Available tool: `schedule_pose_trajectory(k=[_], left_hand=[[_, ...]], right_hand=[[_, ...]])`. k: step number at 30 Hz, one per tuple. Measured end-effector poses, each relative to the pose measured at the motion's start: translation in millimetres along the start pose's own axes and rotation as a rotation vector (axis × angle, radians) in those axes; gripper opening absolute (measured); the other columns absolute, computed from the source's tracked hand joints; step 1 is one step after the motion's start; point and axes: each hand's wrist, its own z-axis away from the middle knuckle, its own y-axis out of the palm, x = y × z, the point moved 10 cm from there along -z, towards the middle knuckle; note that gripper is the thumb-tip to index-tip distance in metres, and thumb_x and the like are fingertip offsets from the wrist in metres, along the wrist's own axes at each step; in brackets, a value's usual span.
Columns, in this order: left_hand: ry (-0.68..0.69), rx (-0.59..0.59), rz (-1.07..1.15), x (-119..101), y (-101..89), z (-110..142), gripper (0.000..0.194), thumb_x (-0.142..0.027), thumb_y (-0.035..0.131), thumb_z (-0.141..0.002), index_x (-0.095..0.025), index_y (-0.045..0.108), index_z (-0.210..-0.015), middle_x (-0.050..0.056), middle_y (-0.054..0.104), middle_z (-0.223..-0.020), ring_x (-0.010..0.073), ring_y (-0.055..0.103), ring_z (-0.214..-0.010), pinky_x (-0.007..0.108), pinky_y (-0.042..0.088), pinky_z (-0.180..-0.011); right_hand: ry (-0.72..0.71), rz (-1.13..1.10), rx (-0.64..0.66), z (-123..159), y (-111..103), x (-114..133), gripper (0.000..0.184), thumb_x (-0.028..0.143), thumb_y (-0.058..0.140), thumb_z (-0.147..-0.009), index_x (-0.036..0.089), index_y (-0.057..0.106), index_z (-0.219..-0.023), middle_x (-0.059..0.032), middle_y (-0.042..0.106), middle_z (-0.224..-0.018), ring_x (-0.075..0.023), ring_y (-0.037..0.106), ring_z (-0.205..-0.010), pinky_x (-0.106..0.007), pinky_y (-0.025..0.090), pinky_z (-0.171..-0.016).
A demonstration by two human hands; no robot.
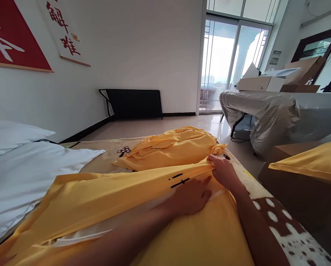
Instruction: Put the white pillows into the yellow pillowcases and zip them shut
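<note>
At one corner of a yellow pillowcase (104, 194), the right hand (223, 170) pinches its edge between closed fingers; the left hand (191, 195) lies half-open against it, any grip unclear. Spread over the patterned blanket (267, 214), it looks light, limp, best held by corners.

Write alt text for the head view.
A bare right hand has its grip on the edge of a yellow fabric cover; the bare left hand is close by, nearer the camera. White fabric pillows lie at left, a crumpled yellow cloth beyond.
</note>
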Motion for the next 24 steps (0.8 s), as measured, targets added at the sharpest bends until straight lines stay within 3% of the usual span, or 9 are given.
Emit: schedule_pose_trajectory(k=[3, 6, 9, 11, 13, 15, 18, 21, 24], left_hand=[[0.132, 0.173, -0.154, -19.3, 16.1, -14.0, 0.043, -0.037, 0.027, -0.091, -0.018, 0.065, -0.095, 0.010, 0.070, -0.090, 0.0248, 0.065, -0.082, 0.039, 0.047, -0.075], [0.204, 0.231, -0.183, -30.7, 23.9, -30.1, 0.032, -0.032, 0.039, -0.084, -0.018, 0.065, -0.073, 0.007, 0.069, -0.078, 0.0219, 0.063, -0.069, 0.036, 0.048, -0.068], [0.238, 0.187, -0.163, -30.0, 25.8, -41.1, 0.029, -0.029, 0.039, -0.084, -0.019, 0.065, -0.075, 0.006, 0.069, -0.081, 0.0206, 0.062, -0.074, 0.036, 0.049, -0.075], [0.293, 0.106, -0.119, -30.8, 21.4, -41.1, 0.029, -0.026, 0.037, -0.086, -0.019, 0.065, -0.081, 0.006, 0.068, -0.089, 0.0206, 0.060, -0.086, 0.035, 0.047, -0.084], [0.372, -0.001, -0.049, -35.8, 12.2, -35.8, 0.026, -0.023, 0.039, -0.086, -0.019, 0.064, -0.085, 0.006, 0.066, -0.099, 0.0201, 0.057, -0.099, 0.034, 0.044, -0.092], [0.391, -0.074, -0.009, -37.8, 4.6, -31.5, 0.025, -0.023, 0.038, -0.087, -0.019, 0.063, -0.084, 0.006, 0.063, -0.108, 0.0204, 0.054, -0.105, 0.035, 0.042, -0.096], [0.279, 0.006, -0.094, -30.7, 12.9, -35.7, 0.033, -0.026, 0.034, -0.088, -0.018, 0.064, -0.079, 0.010, 0.064, -0.106, 0.0239, 0.056, -0.102, 0.041, 0.042, -0.096], [0.226, 0.132, -0.155, -26.1, 26.3, -44.2, 0.034, -0.027, 0.036, -0.086, -0.016, 0.066, -0.075, 0.011, 0.068, -0.090, 0.0259, 0.061, -0.088, 0.044, 0.044, -0.090], [0.220, 0.174, -0.127, -22.4, 32.9, -57.2, 0.032, -0.031, 0.042, -0.083, -0.015, 0.066, -0.069, 0.011, 0.069, -0.078, 0.0256, 0.064, -0.074, 0.043, 0.049, -0.079]], right_hand=[[0.033, -0.097, -0.042, 1.8, -7.4, -6.0, 0.039, 0.005, 0.042, -0.063, 0.021, 0.057, -0.096, -0.0040, 0.066, -0.080, -0.0201, 0.059, -0.076, -0.025, 0.034, -0.062], [-0.027, -0.300, -0.130, 1.7, -15.2, -6.3, 0.031, 0.009, 0.042, -0.063, 0.020, 0.054, -0.089, -0.0010, 0.065, -0.077, -0.0174, 0.057, -0.073, -0.024, 0.036, -0.064], [-0.066, -0.464, -0.121, -6.4, -3.1, -12.4, 0.023, 0.012, 0.041, -0.067, 0.021, 0.053, -0.085, 0.0009, 0.063, -0.074, -0.0155, 0.056, -0.071, -0.024, 0.039, -0.066], [-0.078, -0.594, -0.003, -13.6, 16.7, -16.1, 0.020, 0.016, 0.046, -0.067, 0.020, 0.055, -0.085, 0.0014, 0.062, -0.073, -0.0143, 0.056, -0.068, -0.023, 0.040, -0.063], [-0.096, -0.718, 0.128, -16.9, 33.1, -16.8, 0.027, 0.018, 0.052, -0.065, 0.019, 0.057, -0.091, 0.0009, 0.063, -0.079, -0.0139, 0.057, -0.069, -0.022, 0.042, -0.060], [-0.130, -0.771, 0.178, -16.7, 35.9, -15.6, 0.036, 0.017, 0.055, -0.064, 0.019, 0.059, -0.099, -0.0002, 0.064, -0.088, -0.0143, 0.058, -0.075, -0.022, 0.043, -0.063], [-0.115, -0.555, 0.073, -14.7, 21.6, -18.0, 0.041, 0.012, 0.051, -0.065, 0.018, 0.062, -0.103, -0.0007, 0.062, -0.083, -0.0147, 0.056, -0.073, -0.024, 0.042, -0.067], [0.043, -0.171, -0.056, -10.5, 5.5, -24.1, 0.048, 0.003, 0.046, -0.062, 0.016, 0.063, -0.105, -0.0037, 0.062, -0.079, -0.0174, 0.057, -0.076, -0.026, 0.039, -0.069], [0.201, 0.050, -0.081, -5.8, -0.5, -28.7, 0.041, 0.003, 0.045, -0.065, 0.017, 0.064, -0.098, -0.0080, 0.063, -0.092, -0.0191, 0.059, -0.081, -0.026, 0.037, -0.067]])
